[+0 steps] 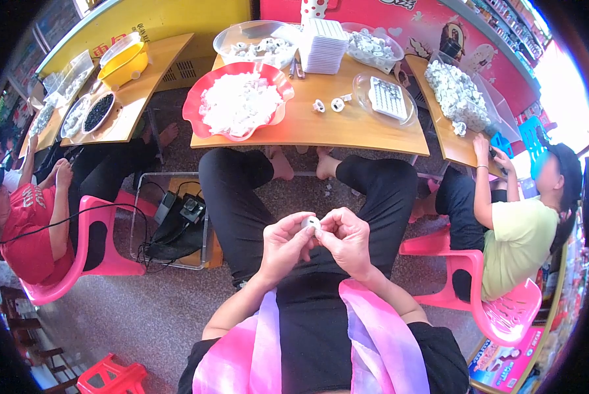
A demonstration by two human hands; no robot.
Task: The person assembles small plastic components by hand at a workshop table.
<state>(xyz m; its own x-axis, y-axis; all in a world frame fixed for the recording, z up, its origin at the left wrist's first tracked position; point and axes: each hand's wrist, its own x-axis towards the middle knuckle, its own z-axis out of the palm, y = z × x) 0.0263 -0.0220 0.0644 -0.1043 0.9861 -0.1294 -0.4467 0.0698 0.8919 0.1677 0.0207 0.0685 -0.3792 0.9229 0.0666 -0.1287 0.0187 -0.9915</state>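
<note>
Both hands [317, 240] pinching white part [311, 222]

shop-front workshop, parts-heaped tables [321, 125], plastic chairs [498, 308]

I see one small white part [311, 222], roundish and pale, pinched between the fingertips of both hands above the lap. Most of it is hidden by the fingers, so I can't tell its exact shape or which way it faces.

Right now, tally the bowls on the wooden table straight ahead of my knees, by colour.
Red bowl: 1
Clear bowls: 3
Total: 4
</note>
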